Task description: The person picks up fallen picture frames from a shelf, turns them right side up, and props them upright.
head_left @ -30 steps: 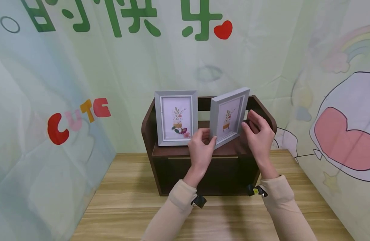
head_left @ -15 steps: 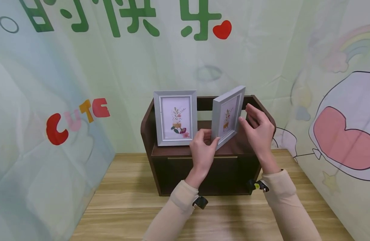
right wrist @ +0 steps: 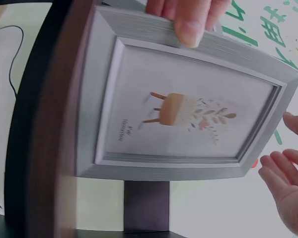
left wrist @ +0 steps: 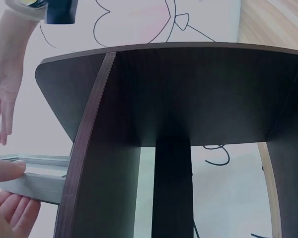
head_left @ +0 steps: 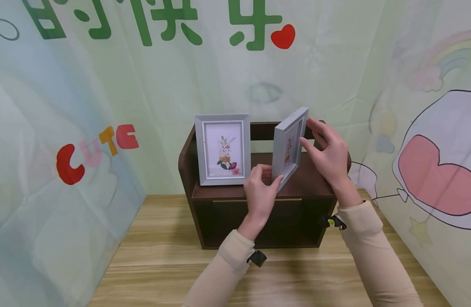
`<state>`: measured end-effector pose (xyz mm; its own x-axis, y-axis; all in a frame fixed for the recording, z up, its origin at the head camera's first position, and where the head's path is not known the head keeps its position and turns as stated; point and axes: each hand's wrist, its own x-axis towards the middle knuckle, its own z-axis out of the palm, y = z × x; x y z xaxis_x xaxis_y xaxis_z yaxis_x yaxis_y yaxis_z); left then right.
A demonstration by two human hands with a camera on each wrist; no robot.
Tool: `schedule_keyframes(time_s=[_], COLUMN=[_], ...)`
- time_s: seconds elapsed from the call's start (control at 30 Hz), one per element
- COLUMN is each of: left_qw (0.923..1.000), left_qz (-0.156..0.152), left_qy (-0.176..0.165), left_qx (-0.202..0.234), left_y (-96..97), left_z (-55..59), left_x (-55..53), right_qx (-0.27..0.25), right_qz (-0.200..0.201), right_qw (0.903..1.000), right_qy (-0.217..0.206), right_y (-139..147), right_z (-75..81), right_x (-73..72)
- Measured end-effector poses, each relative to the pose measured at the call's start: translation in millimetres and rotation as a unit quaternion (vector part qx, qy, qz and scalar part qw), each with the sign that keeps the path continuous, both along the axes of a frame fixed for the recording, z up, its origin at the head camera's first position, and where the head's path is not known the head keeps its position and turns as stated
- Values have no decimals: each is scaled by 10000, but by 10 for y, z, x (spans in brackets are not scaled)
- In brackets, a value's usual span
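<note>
My left hand (head_left: 259,189) pinches the lower left edge of a grey picture frame (right wrist: 198,171), thumb in front and fingers behind. The frame stands upright on or just above the right part of a dark brown shelf's top board, turned sharply to one side. Its print (right wrist: 174,110) shows a vase on legs with flowers. My right hand (head_left: 329,153) is at the far upper edge, thumb and fingers spread around it; the right wrist view shows them barely touching or just apart. A second grey picture frame (head_left: 223,181) stands on the left half of the board, flowers at its lower right.
The brown shelf unit (head_left: 258,221) has raised side panels and an open lower compartment. It stands on a wood-grain table (head_left: 158,264). Printed cloth (head_left: 174,76) hangs behind and at both sides.
The pinched picture frame has turned further, its far edge swinging back and left. My right hand has moved up along with that edge. The left hand has shifted slightly right.
</note>
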<state>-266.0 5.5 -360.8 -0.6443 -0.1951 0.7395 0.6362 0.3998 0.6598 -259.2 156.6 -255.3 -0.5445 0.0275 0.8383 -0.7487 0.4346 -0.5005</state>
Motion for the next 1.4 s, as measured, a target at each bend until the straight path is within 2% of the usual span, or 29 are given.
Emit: schedule_keyframes(time_s=[0.3,0.5,0.77,1.07,1.4], left_qw=[10000,10000,9998,9978,9944], left_qz=[-12,-1,-181,-624,-979], left_qy=[-4,88,57,-210,-392], left_qx=[49,8,-13,27,69], left_y=[24,30,32,34,21], left_z=[-4,-11,-19,13,60], left_x=[10,9,18,76,121], right_qx=[180,567,800,1035,1049], right_qz=[652,1049,1140,1043,1424], right_qw=[9977,9929,9902,9888,9836], right_qy=[99,-9,-87,-249,-345], right_y=[-21,-17,-12,15,68], right_z=[168,231,226,238,261], right_x=[-23,-38,-55,-61,-125])
